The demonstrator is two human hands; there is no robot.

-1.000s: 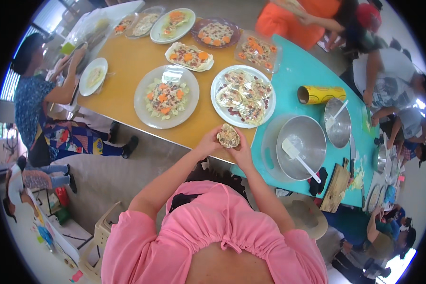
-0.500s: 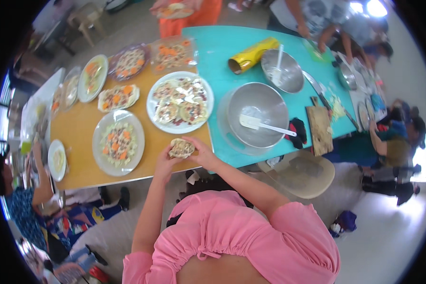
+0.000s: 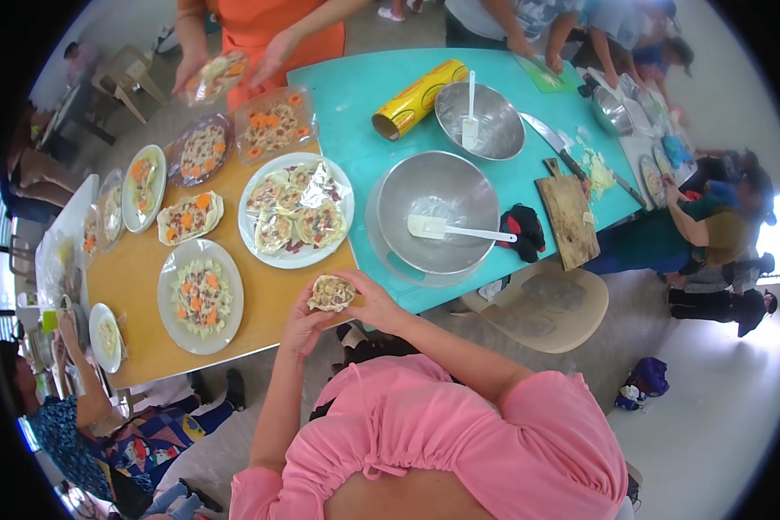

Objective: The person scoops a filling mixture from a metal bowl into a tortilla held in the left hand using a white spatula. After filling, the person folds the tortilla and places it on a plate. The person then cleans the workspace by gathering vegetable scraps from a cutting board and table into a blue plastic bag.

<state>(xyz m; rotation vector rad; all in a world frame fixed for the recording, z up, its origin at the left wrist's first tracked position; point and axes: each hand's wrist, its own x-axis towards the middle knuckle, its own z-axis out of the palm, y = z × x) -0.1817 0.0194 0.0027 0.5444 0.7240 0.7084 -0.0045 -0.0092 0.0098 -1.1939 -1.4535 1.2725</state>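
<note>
Both hands meet at the near edge of the tables, and between them sits a small round filled pastry shell (image 3: 331, 293), pale and crimped, topped with chopped filling. The left hand (image 3: 302, 322) cups it from below with curled fingers, and the right hand (image 3: 371, 301) closes around its far side, so each hand is grasping the same shell. Compared with a second ago the grip looks the same, with the shell between the same two hands above the table edge; what has changed is the view, which has swung so that the large steel mixing bowl (image 3: 438, 211) with its white spatula (image 3: 446, 230) now lies just ahead of the right hand, and the white plate of filled shells under clear film (image 3: 296, 211) lies just ahead of the left. That suggests the shaping of this one piece is continuing rather than finished, since the shell has not been set on any plate. To the left on the yellow-brown table (image 3: 260, 303) stands a grey plate of salad with orange pieces (image 3: 199, 296). Farther off on the turquoise table (image 3: 355, 121) are a second, smaller steel bowl (image 3: 479, 121), a yellow roll of wrap (image 3: 418, 98) and a wooden chopping board (image 3: 568, 221). A person in orange (image 3: 260, 26) stands across the table holding a plate.
</note>
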